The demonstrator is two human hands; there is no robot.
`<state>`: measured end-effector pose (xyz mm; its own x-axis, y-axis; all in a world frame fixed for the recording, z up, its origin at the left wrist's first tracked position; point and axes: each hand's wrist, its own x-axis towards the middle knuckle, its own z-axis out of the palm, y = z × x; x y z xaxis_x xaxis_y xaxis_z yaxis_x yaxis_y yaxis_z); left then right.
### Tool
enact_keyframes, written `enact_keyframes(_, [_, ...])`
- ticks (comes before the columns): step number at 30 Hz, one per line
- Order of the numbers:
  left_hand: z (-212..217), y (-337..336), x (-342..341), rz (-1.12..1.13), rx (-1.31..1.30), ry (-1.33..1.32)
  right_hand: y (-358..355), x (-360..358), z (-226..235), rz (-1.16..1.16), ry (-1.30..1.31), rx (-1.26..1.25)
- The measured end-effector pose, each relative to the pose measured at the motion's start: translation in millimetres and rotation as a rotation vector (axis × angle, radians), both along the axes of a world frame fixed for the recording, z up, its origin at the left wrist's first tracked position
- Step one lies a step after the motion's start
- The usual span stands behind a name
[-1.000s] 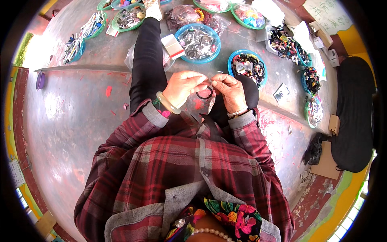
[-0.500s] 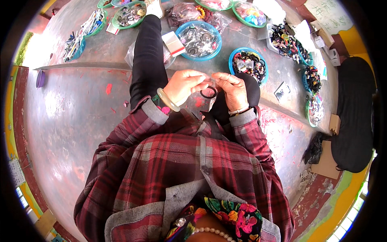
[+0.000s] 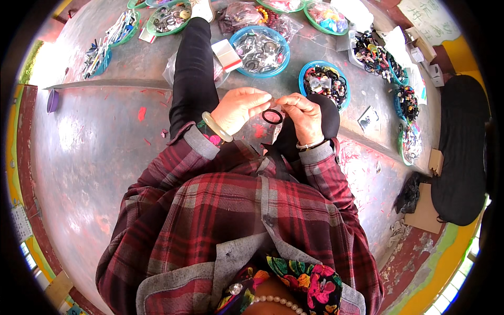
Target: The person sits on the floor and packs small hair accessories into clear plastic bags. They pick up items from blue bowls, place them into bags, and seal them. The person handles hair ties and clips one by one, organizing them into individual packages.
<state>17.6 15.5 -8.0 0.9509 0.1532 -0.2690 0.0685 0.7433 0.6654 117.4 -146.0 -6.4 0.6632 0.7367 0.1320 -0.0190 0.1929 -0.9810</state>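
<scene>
While you sat with both hands raised in front of your chest, your left hand (image 3: 239,107) and right hand (image 3: 302,113) met fingertip to fingertip, each pinching the ends of something thin and pale between them, too small to make out, perhaps a thread or a bit of clear cord. Just below that pinch hung a small black ring (image 3: 272,116), a dark loop that looked like an elastic band or slim bangle, dangling between your two hands above your black-clad knee (image 3: 325,113). Judging by its thinness, the ring was light and probably a little springy, so it would have swung or slipped easily; holding it by the rim between thumb and forefinger, rather than by the cord, seemed the surest grip. You wore a pale green bangle (image 3: 216,127) on the left wrist and a thin bracelet (image 3: 311,143) on the right. Beyond your hands, on the worn grey floor (image 3: 94,157), stood a blue bowl (image 3: 261,51) of metal pieces, another blue bowl (image 3: 325,84) of dark beads and bands just beside your right hand, and a small red and white box (image 3: 227,55) near your outstretched left leg (image 3: 193,79).
</scene>
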Motion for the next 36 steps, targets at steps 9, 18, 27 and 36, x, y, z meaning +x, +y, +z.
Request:
enact_keyframes(9, [-0.7, -1.1, 1.2, 0.010, 0.266, 0.075, 1.5, 0.7, -0.3, -0.045, -0.005, -0.031])
enact_keyframes(18, [10.3, -10.6, -0.1, 0.100, 0.572, 0.006, 4.3, 3.3, -5.0, 0.000, 0.211, -0.021])
enact_keyframes(27, [5.6, -17.5, 1.0, 0.065, 0.787, -0.046, 5.4, -2.1, -4.9, -0.014, 0.138, -0.045])
enact_keyframes(36, [9.7, -6.9, 0.3, -0.017, 0.331, -0.011, 0.5, 3.1, -8.3, -0.045, 0.116, 0.001])
